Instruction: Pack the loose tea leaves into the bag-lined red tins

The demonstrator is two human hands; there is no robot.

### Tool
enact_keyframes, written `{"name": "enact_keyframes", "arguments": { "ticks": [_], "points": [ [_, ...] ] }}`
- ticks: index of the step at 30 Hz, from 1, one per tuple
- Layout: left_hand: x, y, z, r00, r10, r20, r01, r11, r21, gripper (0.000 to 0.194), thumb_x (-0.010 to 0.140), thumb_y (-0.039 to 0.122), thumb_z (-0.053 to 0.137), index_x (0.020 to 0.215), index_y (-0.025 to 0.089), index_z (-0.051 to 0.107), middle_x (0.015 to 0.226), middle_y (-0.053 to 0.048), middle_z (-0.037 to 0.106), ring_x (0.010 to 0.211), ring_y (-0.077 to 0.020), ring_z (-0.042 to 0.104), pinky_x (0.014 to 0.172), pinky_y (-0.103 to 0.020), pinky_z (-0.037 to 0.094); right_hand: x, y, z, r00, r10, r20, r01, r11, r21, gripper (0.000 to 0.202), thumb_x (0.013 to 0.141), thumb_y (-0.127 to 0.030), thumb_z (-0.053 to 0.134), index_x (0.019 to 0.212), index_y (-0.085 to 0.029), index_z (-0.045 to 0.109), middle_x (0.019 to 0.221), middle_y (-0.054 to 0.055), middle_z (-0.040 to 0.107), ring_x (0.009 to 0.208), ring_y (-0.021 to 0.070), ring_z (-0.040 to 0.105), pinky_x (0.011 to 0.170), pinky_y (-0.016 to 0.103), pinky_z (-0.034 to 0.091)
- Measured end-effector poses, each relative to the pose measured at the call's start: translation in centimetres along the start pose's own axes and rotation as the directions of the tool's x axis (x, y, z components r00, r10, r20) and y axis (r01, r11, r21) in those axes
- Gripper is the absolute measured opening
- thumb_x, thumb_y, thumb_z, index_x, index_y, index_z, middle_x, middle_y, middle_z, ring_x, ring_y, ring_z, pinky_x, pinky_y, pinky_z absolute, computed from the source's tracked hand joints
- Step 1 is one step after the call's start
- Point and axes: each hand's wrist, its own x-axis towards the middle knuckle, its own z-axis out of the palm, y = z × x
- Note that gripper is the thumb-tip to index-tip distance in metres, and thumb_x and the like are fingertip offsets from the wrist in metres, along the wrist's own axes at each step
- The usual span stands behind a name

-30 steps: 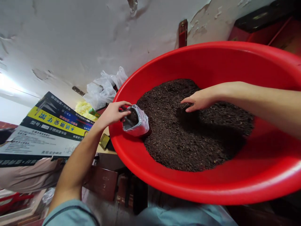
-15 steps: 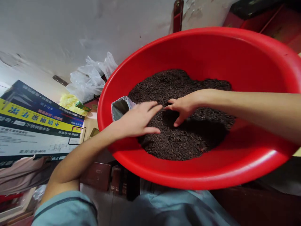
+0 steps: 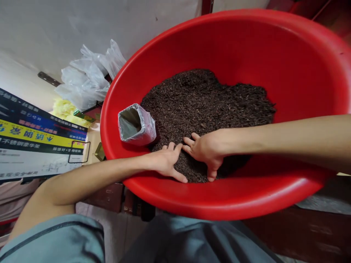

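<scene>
A heap of dark, dry, thin bits that look like loose tea leaves [image 3: 189, 98] lies in a wide red plastic basin [image 3: 296, 69]. My left hand [image 3: 166, 160] rests on the near left part of the heap, its fingers apart and pressed lightly into the leaves. Beside it, my right hand [image 3: 205, 153] also touches the leaves, fingers spread and thumb toward the near wall. The fingertips of both hands nearly meet. Neither hand holds anything. An open silvery foil-lined bag [image 3: 141, 126] leans tilted inside the basin's left wall, its mouth facing left.
Crumpled clear plastic bags [image 3: 87, 76] sit left of the basin against a pale wall [image 3: 153, 33]. A printed box [image 3: 35, 135] with yellow and blue bands stands at the left. Below the basin are dark red boxes [image 3: 109, 197].
Both hands have come down onto the leaves and moved toward the near side of the basin. The foil bag now shows fully, and the view has shifted slightly.
</scene>
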Motion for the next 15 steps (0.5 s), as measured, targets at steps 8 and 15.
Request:
{"name": "enact_keyframes", "arguments": {
  "ticks": [8,15],
  "points": [
    [0.9,-0.5,0.7,0.999,0.012,-0.044,-0.016,0.997,-0.076,0.124,0.066,0.071,0.081,0.159,0.01,0.025,0.149,-0.026,0.048,0.137,-0.0438,0.052,0.107,-0.048,0.048,-0.7,-0.6,0.1,1.0,0.019,-0.013,-0.018,0.997,0.08,0.131,0.028,-0.041,0.1,0.15,-0.021,0.056,0.16,0.024,0.044,0.125,0.0469,0.062,0.093,0.05,0.059],
    [2.5,-1.4,-1.3,0.979,0.162,-0.122,-0.16,0.987,0.025,0.082,0.073,0.044,0.087,0.138,0.008,0.052,0.135,-0.021,0.064,0.124,-0.0357,0.065,0.103,-0.042,0.052,-1.3,1.3,-2.2,0.973,-0.103,-0.209,0.117,0.992,0.055,0.063,0.061,-0.043,0.091,0.118,-0.02,0.075,0.112,0.01,0.076,0.09,0.0267,0.073,0.074,0.035,0.055]
  ]
}}
